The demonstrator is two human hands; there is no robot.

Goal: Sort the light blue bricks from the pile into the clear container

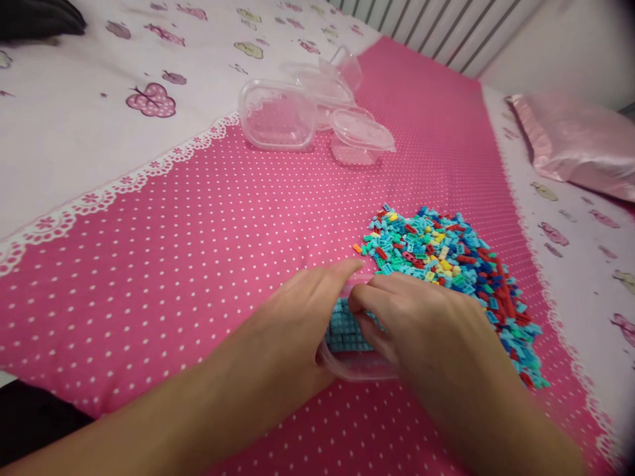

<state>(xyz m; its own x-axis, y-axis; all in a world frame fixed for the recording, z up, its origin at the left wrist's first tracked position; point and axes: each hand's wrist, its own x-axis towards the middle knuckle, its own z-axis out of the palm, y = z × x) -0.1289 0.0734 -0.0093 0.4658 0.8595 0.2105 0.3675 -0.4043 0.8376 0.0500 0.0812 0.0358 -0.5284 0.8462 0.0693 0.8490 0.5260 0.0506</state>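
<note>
My left hand (pixel 300 317) grips the side of a clear plastic container (pixel 364 371), its thumb along the near-left wall and its fingers mostly hidden. Inside the container, light-blue toy building bricks (pixel 346 329) stand packed in neat rows. My right hand (pixel 414 314) reaches over the container with curled fingers, down at the bricks. What its fingertips hold, if anything, is hidden. Just beyond and to the right lies a loose pile of small toy bricks (pixel 426 241) in turquoise, green, red, yellow and dark blue; my right hand and forearm cover part of it.
Several clear plastic containers and lids (pixel 278 142) lie farther back on the pink dotted bedspread (pixel 198 231). A shiny pink pillow (pixel 580 142) rests at the right. White bars (pixel 421 26) run along the far edge. A dark object (pixel 40 18) is at the top left.
</note>
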